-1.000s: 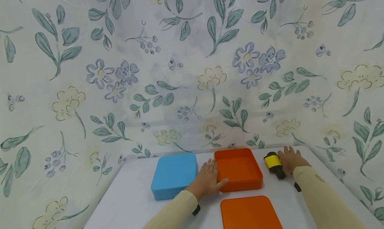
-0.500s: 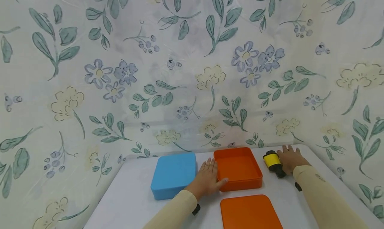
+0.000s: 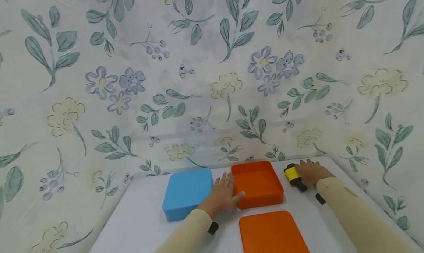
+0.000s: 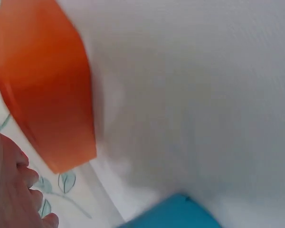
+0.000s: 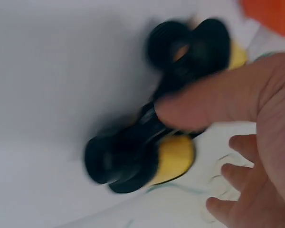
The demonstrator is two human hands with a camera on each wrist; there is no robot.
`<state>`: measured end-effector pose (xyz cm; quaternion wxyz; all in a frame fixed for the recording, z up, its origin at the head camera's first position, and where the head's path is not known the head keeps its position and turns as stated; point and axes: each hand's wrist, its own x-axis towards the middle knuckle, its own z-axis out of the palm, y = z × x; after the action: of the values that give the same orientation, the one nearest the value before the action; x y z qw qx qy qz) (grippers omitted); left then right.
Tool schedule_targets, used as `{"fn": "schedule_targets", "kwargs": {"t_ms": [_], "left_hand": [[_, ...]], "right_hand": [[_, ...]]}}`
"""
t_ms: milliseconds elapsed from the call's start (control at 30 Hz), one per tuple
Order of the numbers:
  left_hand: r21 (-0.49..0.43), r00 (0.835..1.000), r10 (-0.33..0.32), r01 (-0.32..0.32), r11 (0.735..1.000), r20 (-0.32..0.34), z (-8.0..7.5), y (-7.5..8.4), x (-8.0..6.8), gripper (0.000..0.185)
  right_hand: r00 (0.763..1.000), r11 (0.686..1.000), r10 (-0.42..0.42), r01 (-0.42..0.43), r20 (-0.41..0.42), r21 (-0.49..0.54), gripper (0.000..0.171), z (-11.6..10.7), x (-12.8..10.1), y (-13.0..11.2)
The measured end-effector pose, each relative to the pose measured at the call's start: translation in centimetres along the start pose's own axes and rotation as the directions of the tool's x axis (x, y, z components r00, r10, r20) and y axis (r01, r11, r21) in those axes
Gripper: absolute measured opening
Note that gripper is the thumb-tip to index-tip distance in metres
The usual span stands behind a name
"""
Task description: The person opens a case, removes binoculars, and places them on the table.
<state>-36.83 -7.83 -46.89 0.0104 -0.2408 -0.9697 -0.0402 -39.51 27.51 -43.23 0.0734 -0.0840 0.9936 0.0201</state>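
Observation:
In the head view my left hand [image 3: 220, 196] lies spread between a blue box [image 3: 188, 190] and an open orange box [image 3: 258, 186]. Its thumb points across the orange box's near left corner, and the fingers run along that box's left wall. The left wrist view shows straight fingertips [image 4: 31, 183] past the orange wall [image 4: 52, 95]. At the right, my right hand [image 3: 313, 172] grips black and yellow binoculars [image 3: 294, 176]. Seen from the right wrist, the thumb [image 5: 204, 107] presses over the bridge of the binoculars [image 5: 173, 156], while the other fingers are on the far side.
An orange lid [image 3: 271, 231] lies flat on the white table [image 3: 132, 216] in front of the orange box. Behind the table's back edge hangs a flower-patterned cloth [image 3: 198, 80]. The blue box stands just left of my left hand.
The right hand and the binoculars have shifted slightly left, and the binoculars have turned a little. The left hand stays beside the orange box. The whole head view has swung slightly right.

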Motion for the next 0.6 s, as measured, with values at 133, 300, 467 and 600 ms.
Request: {"fn": "schedule_targets", "kwargs": {"t_ms": [133, 300, 467, 600], "left_hand": [[0.027, 0.998, -0.016, 0.018, 0.999, -0.060, -1.0, -1.4, -0.3, 0.085], [0.090, 0.982, 0.003, 0.014, 0.996, -0.189, -2.5, -4.3, -1.3, 0.066], [0.026, 0.956, -0.058, 0.069, 0.997, -0.289, -3.5, -7.2, -3.2, 0.047], [-0.032, 0.937, -0.150, 0.147, 0.989, -0.315, -4.5, -9.0, -4.5, 0.041]], "right_hand": [[0.996, 0.998, -0.068, 0.068, -0.052, -0.013, 0.048, -1.3, 0.5, -1.9], [0.993, 0.985, -0.095, 0.105, -0.076, 0.139, 0.052, -2.3, 1.6, -4.9], [0.989, 0.922, -0.096, 0.131, -0.114, 0.363, 0.049, -2.3, 2.6, -8.4], [0.976, 0.870, -0.113, 0.188, -0.186, 0.456, 0.049, -2.4, 2.9, -10.9]]}}
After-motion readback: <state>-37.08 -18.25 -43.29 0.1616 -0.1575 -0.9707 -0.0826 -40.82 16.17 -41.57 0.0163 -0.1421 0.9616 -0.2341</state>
